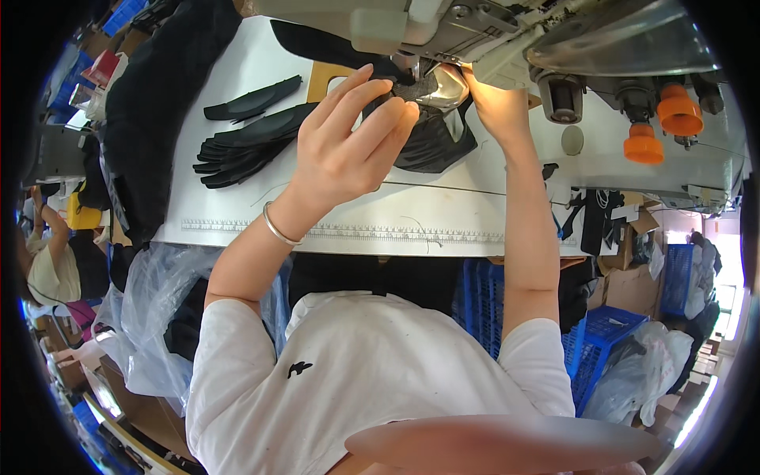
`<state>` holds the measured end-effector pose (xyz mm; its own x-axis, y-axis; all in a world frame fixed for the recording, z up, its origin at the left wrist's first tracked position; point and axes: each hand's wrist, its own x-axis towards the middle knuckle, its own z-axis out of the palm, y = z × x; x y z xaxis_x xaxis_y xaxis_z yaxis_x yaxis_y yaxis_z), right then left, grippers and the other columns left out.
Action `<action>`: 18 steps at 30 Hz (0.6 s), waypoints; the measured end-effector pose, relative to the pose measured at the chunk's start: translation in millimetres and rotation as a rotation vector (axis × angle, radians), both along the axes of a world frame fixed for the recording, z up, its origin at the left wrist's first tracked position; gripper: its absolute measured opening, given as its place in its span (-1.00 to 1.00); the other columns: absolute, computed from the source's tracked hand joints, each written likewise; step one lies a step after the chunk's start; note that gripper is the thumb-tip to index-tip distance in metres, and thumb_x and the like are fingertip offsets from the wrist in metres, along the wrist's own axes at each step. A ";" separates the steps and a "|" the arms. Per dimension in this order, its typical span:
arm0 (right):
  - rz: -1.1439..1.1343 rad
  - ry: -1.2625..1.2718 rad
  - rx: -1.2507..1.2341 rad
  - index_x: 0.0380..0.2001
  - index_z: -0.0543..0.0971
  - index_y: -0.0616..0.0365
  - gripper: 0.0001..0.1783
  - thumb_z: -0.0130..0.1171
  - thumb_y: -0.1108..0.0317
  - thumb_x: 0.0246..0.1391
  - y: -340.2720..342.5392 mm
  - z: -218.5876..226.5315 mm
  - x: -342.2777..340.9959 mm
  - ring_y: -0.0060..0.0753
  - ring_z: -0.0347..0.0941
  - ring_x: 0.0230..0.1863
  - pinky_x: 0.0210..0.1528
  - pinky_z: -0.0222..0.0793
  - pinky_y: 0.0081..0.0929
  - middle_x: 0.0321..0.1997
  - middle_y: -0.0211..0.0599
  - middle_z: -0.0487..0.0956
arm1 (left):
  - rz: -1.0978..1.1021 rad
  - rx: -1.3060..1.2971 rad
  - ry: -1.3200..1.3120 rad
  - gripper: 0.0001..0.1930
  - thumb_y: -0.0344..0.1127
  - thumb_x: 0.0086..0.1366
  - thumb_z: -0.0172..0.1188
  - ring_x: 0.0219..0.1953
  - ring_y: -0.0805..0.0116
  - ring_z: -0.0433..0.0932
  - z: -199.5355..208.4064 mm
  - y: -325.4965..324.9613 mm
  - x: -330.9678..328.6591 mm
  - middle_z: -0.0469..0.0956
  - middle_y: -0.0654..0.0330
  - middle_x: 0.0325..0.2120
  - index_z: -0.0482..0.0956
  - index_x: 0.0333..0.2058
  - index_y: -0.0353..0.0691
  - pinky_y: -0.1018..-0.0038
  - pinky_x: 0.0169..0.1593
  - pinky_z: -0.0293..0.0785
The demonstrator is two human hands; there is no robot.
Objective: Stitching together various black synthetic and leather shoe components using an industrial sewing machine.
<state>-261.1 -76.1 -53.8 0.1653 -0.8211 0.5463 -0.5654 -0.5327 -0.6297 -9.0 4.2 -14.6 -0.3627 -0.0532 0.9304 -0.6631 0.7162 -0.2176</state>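
Observation:
My left hand (352, 138) hovers over the worktable left of the sewing machine's needle area, fingers curved and apart. No item shows in it; its thumb is hidden. Dark fabric (435, 146) lies gathered under the machine, just beyond that hand. My right hand (497, 103) reaches in at the right of a shiny metal part (445, 85) at the needle area, and its fingers are mostly hidden there. A long black fabric piece (328, 46) extends leftward from the needle area. Left of my left hand are a stack of black cut pieces (245, 150) and a single black piece (253, 99).
The sewing machine (467, 28) overhangs the far side, with orange knobs (679, 111) at right. A printed ruler (380, 233) runs along the white tabletop's front edge. Black fabric (158, 103) covers the left edge. Blue crates (602, 340) and plastic bags (150, 317) sit below.

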 end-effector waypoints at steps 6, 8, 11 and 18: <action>-0.045 0.000 -0.018 0.07 0.45 0.20 -0.31 0.58 0.27 -0.10 -1.4 1.8 3.7 -0.12 0.53 0.01 0.05 0.45 -0.27 0.03 -0.11 0.54 | -0.005 0.032 -0.002 -0.91 -0.48 0.01 0.40 -0.22 0.19 0.63 0.9 1.9 -2.9 0.56 0.20 -0.39 0.69 -0.46 -0.32 0.17 -0.01 0.71; -0.076 -0.041 0.049 0.07 0.45 0.21 -0.30 0.58 0.25 -0.10 0.0 0.2 3.8 -0.08 0.53 0.02 0.04 0.45 -0.25 0.03 -0.08 0.53 | -0.015 0.031 0.000 -0.90 -0.48 0.00 0.41 -0.21 0.19 0.63 0.0 0.9 -2.3 0.57 0.20 -0.39 0.69 -0.46 -0.32 0.17 -0.01 0.71; -0.150 0.026 0.071 -0.03 0.51 0.22 -0.40 0.55 0.30 -0.13 5.0 5.8 5.2 0.02 0.52 -0.01 -0.01 0.45 -0.19 0.03 -0.02 0.53 | -0.051 0.014 0.013 -0.89 -0.47 -0.02 0.43 -0.22 0.18 0.64 -2.4 -5.3 0.7 0.57 0.20 -0.40 0.69 -0.46 -0.31 0.18 -0.02 0.72; -0.116 -0.012 -0.143 -0.21 0.65 0.15 -0.77 0.29 0.47 0.00 52.2 32.2 26.5 -0.03 0.47 -0.09 -0.04 0.39 -0.24 -0.12 -0.16 0.59 | -0.102 0.143 0.273 -0.82 -0.48 -0.04 0.45 0.02 0.21 0.55 -4.0 -0.1 28.9 0.57 0.15 -0.13 0.72 -0.38 -0.32 0.21 0.20 0.50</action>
<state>-234.6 -23.9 -21.5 0.0666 -0.7479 0.6605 -0.6213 -0.5490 -0.5590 19.9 4.1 -18.6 -0.1105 -0.1668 0.9798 -0.6066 0.7922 0.0664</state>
